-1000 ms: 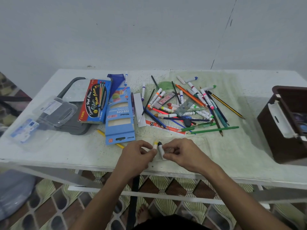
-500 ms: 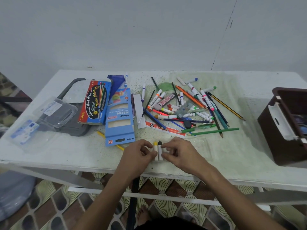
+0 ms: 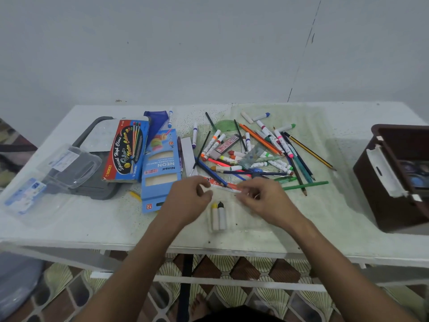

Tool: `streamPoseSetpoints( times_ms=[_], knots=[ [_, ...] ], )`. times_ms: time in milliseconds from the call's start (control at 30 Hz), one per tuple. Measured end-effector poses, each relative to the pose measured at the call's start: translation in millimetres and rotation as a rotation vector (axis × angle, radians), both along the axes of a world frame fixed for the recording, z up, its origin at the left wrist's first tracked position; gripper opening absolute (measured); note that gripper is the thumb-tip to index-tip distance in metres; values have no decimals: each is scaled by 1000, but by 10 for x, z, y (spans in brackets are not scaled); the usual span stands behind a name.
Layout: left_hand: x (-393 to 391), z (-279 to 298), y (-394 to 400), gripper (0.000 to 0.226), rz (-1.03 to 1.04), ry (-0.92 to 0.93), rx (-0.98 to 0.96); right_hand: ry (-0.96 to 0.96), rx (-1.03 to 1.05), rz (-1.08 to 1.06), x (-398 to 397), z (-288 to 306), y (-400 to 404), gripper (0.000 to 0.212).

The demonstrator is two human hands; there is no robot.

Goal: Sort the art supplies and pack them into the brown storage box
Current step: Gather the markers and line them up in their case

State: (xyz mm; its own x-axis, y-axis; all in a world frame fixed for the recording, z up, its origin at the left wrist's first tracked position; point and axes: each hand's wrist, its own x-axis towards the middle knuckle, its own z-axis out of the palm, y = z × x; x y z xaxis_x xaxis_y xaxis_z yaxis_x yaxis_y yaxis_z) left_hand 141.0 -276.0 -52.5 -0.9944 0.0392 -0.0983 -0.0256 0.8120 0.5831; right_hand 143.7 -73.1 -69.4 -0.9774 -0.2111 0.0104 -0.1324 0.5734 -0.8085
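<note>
Both hands released two smooth cylindrical paint tubes.

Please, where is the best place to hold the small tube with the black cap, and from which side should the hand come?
Probably pinch the black-capped tube across its white body, coming from above. It lies flat on the table, touching the yellow-capped tube on its left, so the fingers must slip between them or lift by the cap.

A single head-worn wide-angle view looks forward and steeply down from just above the near edge of the surface. It faces a plain wall, takes in the whole surface close up, and shows the tiled floor beneath.
</note>
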Motion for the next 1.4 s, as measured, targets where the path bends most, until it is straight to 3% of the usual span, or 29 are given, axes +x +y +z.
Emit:
streamPoseSetpoints(
  times_ms=[133, 400, 667, 1133, 1400],
  knots=[
    [-417, -9, 43, 21, -82, 100, -45, 20, 18, -210, -213, 42, 331, 20],
    [-752, -96, 190, 30, -275, 64, -231, 112, 283, -356, -427, -53, 731, 23],
    [-812, -119, 218, 25, -261, 52, -258, 119, 268, -467, -660, -131, 982, 24],
    [-950, -119, 177, 26, -214, -2, -167, 32, 172, -493, -1507, -19, 1181, 29],
    [-997, -124, 145, 27, -223, -53, -150, -34, 411, -317, -2082, -219, 1347, 37]
  ],
)
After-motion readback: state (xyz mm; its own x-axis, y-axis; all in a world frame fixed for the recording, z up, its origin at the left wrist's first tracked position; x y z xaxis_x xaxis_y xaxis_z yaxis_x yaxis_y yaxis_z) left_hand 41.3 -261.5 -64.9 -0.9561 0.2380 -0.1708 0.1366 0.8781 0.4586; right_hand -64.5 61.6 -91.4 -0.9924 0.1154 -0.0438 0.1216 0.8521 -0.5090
